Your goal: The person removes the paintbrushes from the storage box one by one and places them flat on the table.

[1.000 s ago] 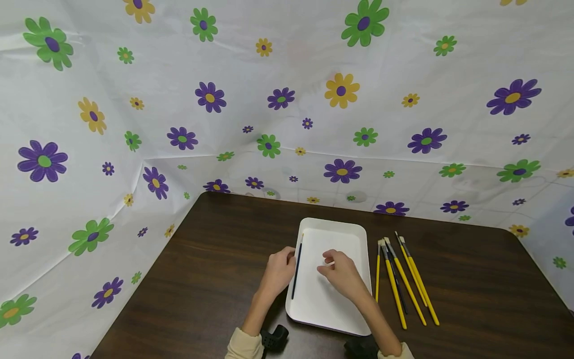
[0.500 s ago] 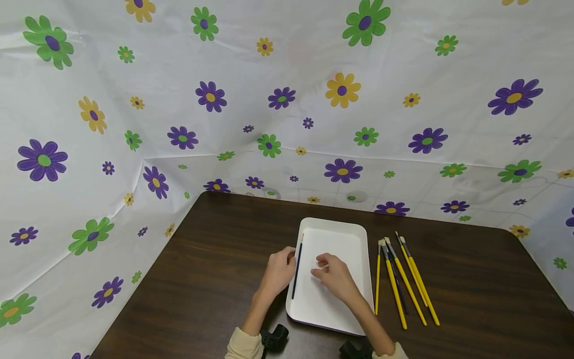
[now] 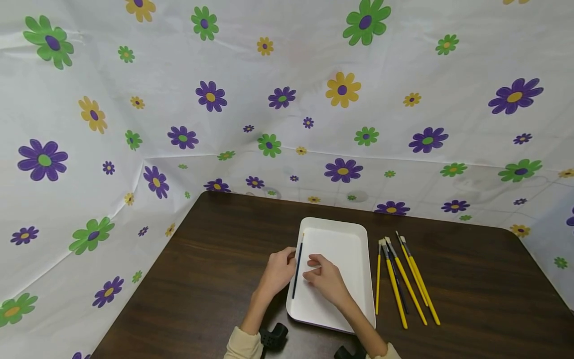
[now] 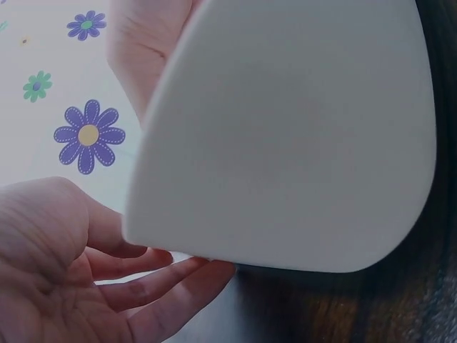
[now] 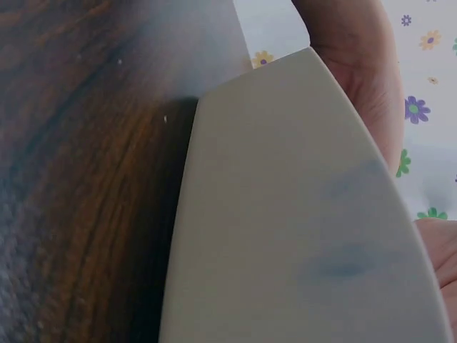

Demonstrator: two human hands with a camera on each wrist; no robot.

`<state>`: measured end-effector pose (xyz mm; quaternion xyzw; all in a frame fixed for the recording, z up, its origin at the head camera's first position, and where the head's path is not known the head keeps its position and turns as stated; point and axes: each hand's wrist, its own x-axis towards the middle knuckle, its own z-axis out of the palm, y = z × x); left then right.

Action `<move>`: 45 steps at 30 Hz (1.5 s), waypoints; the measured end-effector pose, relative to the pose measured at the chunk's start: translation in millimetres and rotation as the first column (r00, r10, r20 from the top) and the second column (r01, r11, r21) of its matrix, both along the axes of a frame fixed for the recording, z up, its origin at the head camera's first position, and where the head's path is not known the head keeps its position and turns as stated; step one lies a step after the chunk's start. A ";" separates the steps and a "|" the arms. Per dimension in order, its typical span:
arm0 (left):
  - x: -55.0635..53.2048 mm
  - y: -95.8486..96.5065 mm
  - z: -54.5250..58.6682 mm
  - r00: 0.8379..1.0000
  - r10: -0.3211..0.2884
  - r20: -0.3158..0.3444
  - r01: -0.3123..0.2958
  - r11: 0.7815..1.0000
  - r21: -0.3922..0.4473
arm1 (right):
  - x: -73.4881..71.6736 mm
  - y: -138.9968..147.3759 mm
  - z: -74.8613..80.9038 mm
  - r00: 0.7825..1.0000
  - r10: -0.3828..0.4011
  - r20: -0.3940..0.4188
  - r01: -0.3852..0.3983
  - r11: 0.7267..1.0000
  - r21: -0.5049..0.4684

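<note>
A shallow white tray [image 3: 343,259] lies on the dark table. Inside it, along the left wall, is a thin paintbrush with a dark handle [image 3: 297,271]. My left hand [image 3: 279,269] grips the tray's left rim; the left wrist view shows the thumb at the wall's top edge and the fingers [image 4: 186,289] low against its underside. Over the tray is my right hand [image 3: 326,280], palm towards the brush, thumb and fingers loosely curved and apart, nothing visible between them. In the right wrist view the tray wall hides most of that hand.
Right of the tray several yellow-handled paintbrushes [image 3: 405,279] lie bristles away from me, with a dark-handled one [image 3: 399,284] among them. The wooden table [image 3: 215,249] meets a flowered cloth [image 3: 287,124] at the back and left.
My right hand has moved left across the tray, closer to the dark brush. The left hand stays at the rim, and the brushes lie as before.
</note>
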<state>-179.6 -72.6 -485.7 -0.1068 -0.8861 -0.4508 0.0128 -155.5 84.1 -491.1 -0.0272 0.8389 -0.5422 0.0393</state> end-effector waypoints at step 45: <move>2.7 1.9 -0.2 0.998 0.016 -0.058 -0.015 1.000 0.013 | 14.6 -22.5 -1.6 0.991 0.124 0.054 -0.113 0.978 -0.177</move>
